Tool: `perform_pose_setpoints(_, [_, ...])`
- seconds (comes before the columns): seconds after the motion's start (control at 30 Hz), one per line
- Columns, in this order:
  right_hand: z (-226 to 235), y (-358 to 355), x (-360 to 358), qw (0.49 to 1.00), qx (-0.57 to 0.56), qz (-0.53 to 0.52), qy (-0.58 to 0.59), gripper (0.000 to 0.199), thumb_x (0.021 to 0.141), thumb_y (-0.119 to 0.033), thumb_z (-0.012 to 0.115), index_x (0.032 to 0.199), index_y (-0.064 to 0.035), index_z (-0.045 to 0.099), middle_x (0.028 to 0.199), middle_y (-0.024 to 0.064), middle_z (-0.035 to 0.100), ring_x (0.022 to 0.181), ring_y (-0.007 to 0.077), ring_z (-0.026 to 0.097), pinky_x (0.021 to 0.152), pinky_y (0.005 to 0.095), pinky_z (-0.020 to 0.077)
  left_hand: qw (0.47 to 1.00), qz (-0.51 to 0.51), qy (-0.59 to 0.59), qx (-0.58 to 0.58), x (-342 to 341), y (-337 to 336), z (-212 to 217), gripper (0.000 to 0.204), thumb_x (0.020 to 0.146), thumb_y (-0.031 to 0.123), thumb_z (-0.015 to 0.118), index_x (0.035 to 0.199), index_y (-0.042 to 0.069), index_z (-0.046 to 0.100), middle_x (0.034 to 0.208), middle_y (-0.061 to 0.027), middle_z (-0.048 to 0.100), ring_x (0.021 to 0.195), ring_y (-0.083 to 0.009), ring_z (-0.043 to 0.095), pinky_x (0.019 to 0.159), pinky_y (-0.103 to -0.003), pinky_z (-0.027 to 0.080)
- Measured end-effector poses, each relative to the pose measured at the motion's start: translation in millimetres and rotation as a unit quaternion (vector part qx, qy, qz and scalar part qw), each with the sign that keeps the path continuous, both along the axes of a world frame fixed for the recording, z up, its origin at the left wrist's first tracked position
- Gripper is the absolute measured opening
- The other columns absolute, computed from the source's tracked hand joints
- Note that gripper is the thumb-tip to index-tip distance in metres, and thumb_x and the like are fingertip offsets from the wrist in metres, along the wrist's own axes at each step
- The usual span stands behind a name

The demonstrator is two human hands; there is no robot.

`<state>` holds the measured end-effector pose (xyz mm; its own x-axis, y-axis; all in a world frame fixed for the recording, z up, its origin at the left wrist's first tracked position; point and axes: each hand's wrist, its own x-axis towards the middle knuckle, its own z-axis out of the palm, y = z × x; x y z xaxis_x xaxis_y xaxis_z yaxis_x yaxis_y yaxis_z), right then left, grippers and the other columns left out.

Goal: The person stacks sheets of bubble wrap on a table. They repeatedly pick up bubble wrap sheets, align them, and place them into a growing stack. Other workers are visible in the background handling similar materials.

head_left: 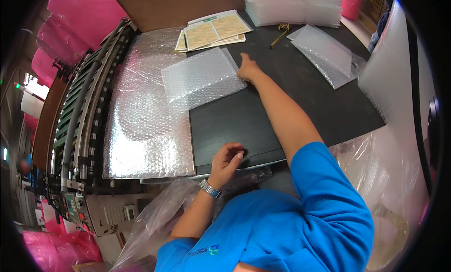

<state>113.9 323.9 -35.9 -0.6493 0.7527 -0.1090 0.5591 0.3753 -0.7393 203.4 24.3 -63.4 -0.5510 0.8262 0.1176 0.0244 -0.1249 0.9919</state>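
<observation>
A clear bubble-wrap pouch lies on the dark work table, partly over a wide silvery sheet of bubble wrap. My right hand reaches far forward to the pouch's right edge. Its thumb side touches that edge, while the fingers stretch out over the table. Near the table's front edge hovers my left hand, a watch on its wrist. Its fingers curl loosely, apart from the thumb, with nothing between them.
Printed sheets lie behind the pouch. A tall stack of clear pouches stands at the back, beside a yellow tape measure. More pouches rest at the right. A roller machine borders the left side.
</observation>
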Motion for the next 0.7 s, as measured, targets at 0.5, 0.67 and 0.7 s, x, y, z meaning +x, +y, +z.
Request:
perform_pose_setpoints(0.5, [6.5, -43.3, -9.9, 0.998, -0.001, 0.066, -0.016, 0.087, 0.063, -0.009, 0.066, 0.136, -0.0096, 0.020, 0.119, 0.0241, 0.050, 0.105, 0.0325, 0.053, 0.086, 0.0367, 0.0439, 0.996, -0.009, 0.069, -0.047, 1.6, -1.6, 3.4, 0.024, 0.084, 0.005, 0.055, 0.107, 0.002, 0.050, 0.103, -0.0057, 0.056, 0.093, -0.0112, 0.054, 0.084, -0.025, 0.043])
perform_pose_setpoints(0.67, [2.7, -43.9, -2.2, 0.872, -0.398, 0.010, 0.285, 0.073, 0.073, 0.000, 0.050, 0.137, -0.0054, 0.017, 0.123, 0.0222, 0.044, 0.101, 0.0302, 0.054, 0.077, 0.0416, 0.0477, 0.999, -0.008, 0.052, -0.003, 0.2, -2.0, -6.4, 0.023, 0.084, 0.008, 0.056, 0.106, 0.001, 0.051, 0.100, -0.0055, 0.057, 0.090, -0.0109, 0.055, 0.080, -0.025, 0.045])
perform_pose_setpoints(0.7, [-8.1, -35.2, -0.5, 0.840, -0.451, 0.029, 0.301, 0.072, 0.073, 0.002, 0.048, 0.137, -0.0047, 0.016, 0.123, 0.0219, 0.043, 0.100, 0.0292, 0.054, 0.076, 0.0406, 0.0483, 0.998, -0.006, 0.065, 0.002, 0.1, -0.4, -5.9, 0.024, 0.084, 0.010, 0.057, 0.105, 0.001, 0.051, 0.098, -0.0052, 0.057, 0.088, -0.0105, 0.056, 0.078, -0.024, 0.045])
